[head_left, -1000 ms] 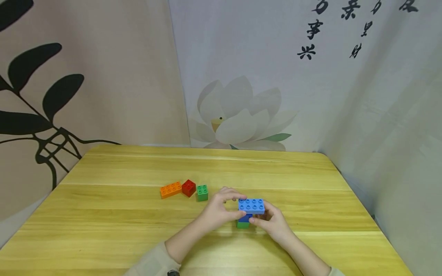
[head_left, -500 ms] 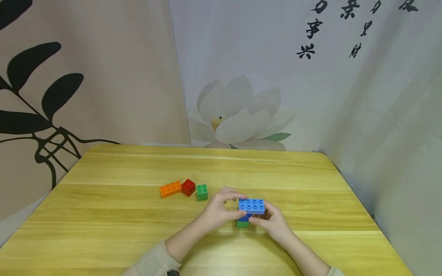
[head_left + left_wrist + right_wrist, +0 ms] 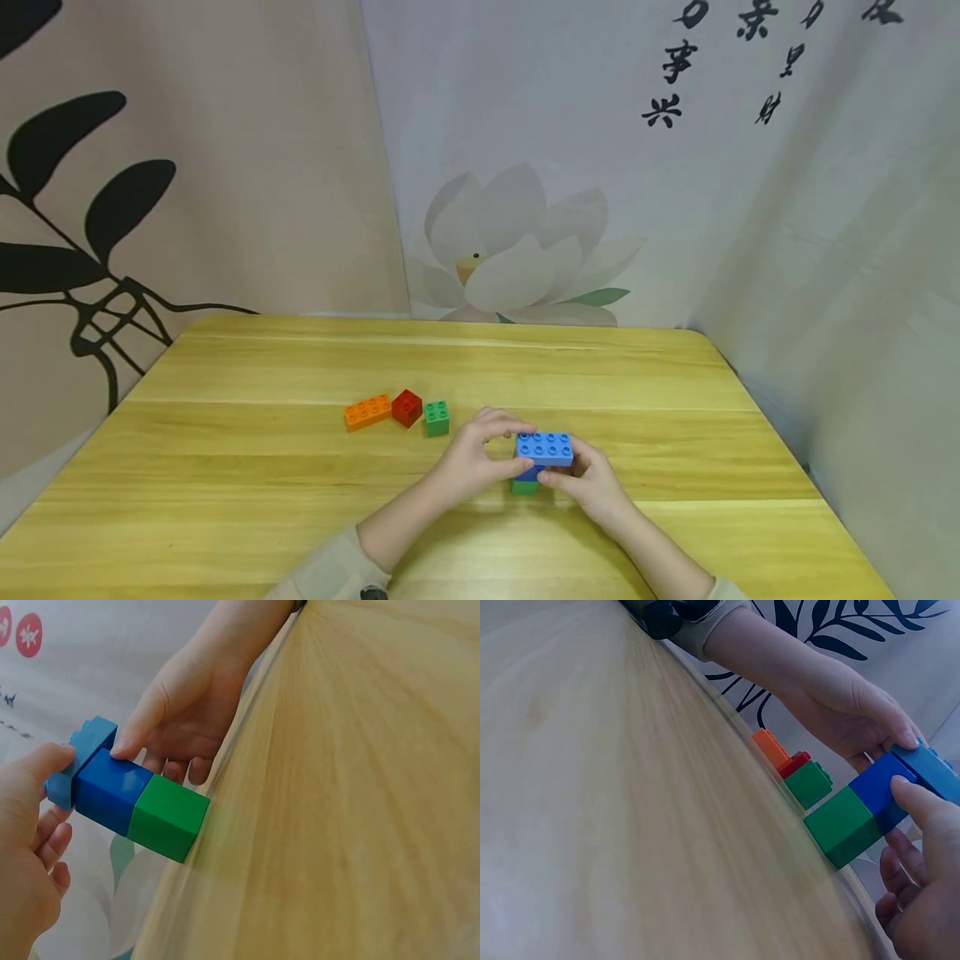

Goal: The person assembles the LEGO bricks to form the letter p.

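A stack of building bricks stands on the wooden table [image 3: 300, 500]. A green brick [image 3: 524, 488] is at the bottom, a dark blue brick [image 3: 114, 791] in the middle, and a longer light blue brick [image 3: 545, 451] lies across the top, jutting out to the right. My left hand [image 3: 477, 452] pinches the left end of the light blue brick between thumb and fingers. From the other side my right hand [image 3: 596, 490] grips the dark blue brick, its thumb pressed on the near face as the right wrist view shows. The right fingertips are partly hidden behind the stack.
Farther back and left on the table lie an orange brick [image 3: 368, 412], a red brick [image 3: 407, 408] and a separate green brick [image 3: 437, 418]. Printed curtains [image 3: 300, 167] hang behind the table's far edge.
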The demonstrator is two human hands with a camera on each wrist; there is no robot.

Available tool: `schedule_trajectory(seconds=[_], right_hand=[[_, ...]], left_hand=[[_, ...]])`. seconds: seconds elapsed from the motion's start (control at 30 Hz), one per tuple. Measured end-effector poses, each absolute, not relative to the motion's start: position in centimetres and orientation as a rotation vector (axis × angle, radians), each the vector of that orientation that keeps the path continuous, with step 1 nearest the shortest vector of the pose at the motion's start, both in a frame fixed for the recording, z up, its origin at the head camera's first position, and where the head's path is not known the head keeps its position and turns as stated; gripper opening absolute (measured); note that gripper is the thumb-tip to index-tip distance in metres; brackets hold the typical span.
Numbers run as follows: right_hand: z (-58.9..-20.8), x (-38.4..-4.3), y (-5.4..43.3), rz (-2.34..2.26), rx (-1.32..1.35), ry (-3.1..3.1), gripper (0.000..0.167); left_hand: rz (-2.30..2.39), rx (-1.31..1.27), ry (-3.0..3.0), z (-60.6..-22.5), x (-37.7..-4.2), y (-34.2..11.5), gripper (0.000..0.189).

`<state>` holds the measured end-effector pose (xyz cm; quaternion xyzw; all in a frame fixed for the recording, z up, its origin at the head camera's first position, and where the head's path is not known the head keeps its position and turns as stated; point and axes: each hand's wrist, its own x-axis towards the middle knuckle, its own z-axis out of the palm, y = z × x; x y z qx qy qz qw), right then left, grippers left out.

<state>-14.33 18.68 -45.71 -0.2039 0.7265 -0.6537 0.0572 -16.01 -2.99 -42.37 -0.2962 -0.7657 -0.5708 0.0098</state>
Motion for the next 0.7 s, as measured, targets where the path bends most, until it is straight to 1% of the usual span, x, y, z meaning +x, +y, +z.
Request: schedule_trajectory(seconds=[0.5, 0.7], right_hand=[[-45.95, -14.44, 18.69, -1.988, -0.622, 2.188, 0.04], [-46.0, -14.5, 18.7, -1.977, -0.568, 2.203, 0.041]], left_hand=[[-1.724, -0.926, -2.439, -42.38, -15.96, -2.96, 0.035], [-1.632, -0.97, -2.443, -42.09, -15.9, -2.98, 0.034]])
